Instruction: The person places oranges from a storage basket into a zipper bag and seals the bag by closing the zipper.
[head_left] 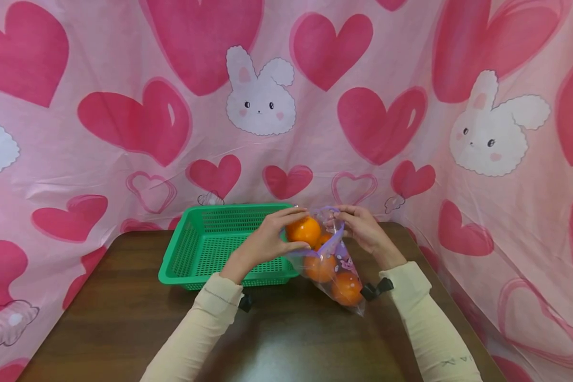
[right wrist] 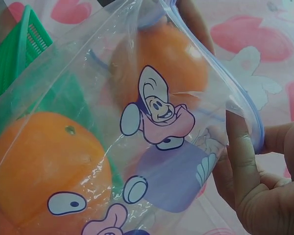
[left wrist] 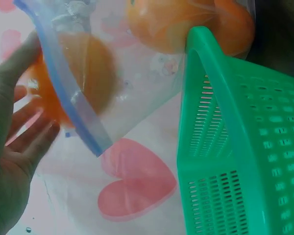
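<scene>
My left hand (head_left: 262, 241) grips an orange (head_left: 307, 229) at the mouth of a clear zip bag (head_left: 334, 245) with a purple rim. In the left wrist view, that orange (left wrist: 95, 73) shows behind the bag's plastic, with the fingers round its outer side. My right hand (head_left: 365, 231) pinches the bag's rim on the right; the right wrist view shows the thumb and fingers (right wrist: 242, 156) on either side of the edge. Several oranges (head_left: 346, 289) lie inside the bag, which hangs tilted down to the right and carries printed cartoon figures (right wrist: 159, 107).
A green plastic basket (head_left: 172, 260) with slotted walls stands on the brown wooden table (head_left: 286, 339), left of the bag and right behind my left forearm. A pink cloth (head_left: 315, 122) with hearts and rabbits hangs behind the table and along its sides.
</scene>
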{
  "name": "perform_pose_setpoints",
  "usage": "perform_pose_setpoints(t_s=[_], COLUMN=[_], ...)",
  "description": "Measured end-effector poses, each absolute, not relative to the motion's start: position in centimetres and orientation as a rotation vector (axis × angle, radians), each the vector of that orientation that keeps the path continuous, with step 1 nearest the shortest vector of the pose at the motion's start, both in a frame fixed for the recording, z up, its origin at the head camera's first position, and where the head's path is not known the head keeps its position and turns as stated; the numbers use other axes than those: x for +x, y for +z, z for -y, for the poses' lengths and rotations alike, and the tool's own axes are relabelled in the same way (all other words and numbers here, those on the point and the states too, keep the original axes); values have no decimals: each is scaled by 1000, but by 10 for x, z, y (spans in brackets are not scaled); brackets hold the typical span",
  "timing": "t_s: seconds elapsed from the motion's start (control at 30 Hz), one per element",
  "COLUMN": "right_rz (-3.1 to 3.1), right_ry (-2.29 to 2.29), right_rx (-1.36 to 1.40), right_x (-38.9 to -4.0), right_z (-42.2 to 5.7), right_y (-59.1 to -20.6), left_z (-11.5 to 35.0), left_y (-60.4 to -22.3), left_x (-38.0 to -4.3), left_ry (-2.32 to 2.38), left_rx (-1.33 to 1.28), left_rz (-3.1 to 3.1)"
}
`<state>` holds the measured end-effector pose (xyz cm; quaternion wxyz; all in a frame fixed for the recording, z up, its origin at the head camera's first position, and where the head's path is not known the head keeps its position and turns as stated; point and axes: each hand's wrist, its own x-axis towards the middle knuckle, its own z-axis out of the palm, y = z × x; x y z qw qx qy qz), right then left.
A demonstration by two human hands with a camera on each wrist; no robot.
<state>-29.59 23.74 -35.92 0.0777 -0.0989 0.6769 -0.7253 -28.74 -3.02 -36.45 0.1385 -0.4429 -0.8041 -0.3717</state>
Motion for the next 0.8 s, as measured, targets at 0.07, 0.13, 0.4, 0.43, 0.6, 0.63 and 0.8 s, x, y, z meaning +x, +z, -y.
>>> perform_pose_setpoints(t_s=[0.07,0.13,0.4,0.43,0.6,0.63,0.8], right_rz=[-2033,-2036,-2052,-2052,-2080,-2089,-2131], right_ry=[-2169,-2167,-2155,-2155,-2134,-2125,-2085], right_rx=[-310,-319,-307,-303,-283,-282,-283], right_x=[-296,-296,-296,-296,-296,-296,-296], right_z=[-237,-237,-238,-238,-239,-239,-238], right_y=[-359,-360,-360,-359,-358,-358,-357], left_z=[29,28,32,33,38,39,40], left_y=[-365,-366,-371,-371,-371,-371,-369], left_x=[-289,-291,-296,-297,-301,-302,-309], left_ry=[-1064,-1049,-1019,-1018,-1000,-1002,-990], left_rx=[-1283,-1284,-1234,-1221,-1207,-1210,-1217], left_rz=[2303,2285,2241,2239,2264,2272,2322])
